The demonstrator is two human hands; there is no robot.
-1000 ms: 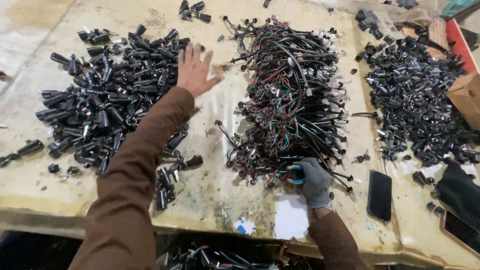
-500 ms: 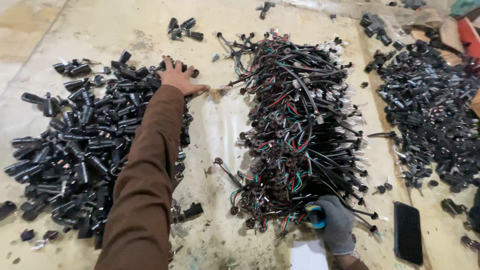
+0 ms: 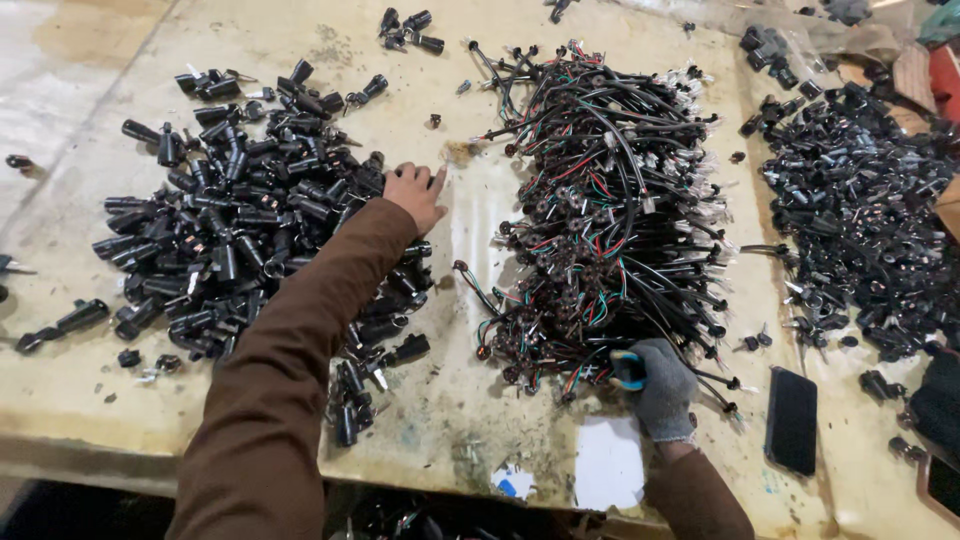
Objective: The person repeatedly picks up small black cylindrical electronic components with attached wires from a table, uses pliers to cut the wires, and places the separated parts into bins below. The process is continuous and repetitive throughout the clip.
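Head view, left hand: we see the left hand, bare, brown sleeve, lying palm down at the right edge of the plug pile; fingers loosely spread, closed on nothing, touching the nearest plugs.
Head view, right hand: we see the right hand, in a grey glove, at the near end of the wire heap; fingers curled tight round a blue-handled tool, of which only the handle shows.
Plug pile: we count it as many black cylindrical parts, left half of the worktop, with strays near its edges.
Wire heap: we note black leads with red, green and white strands, mid-worktop, just right of a bare strip.
Second pile: we list small black parts at the far right, well apart from the left hand.
Phone: we see a dark slab lying flat, just right of the gloved hand.
Paper: we log a white scrap at the near edge, beside the right wrist.
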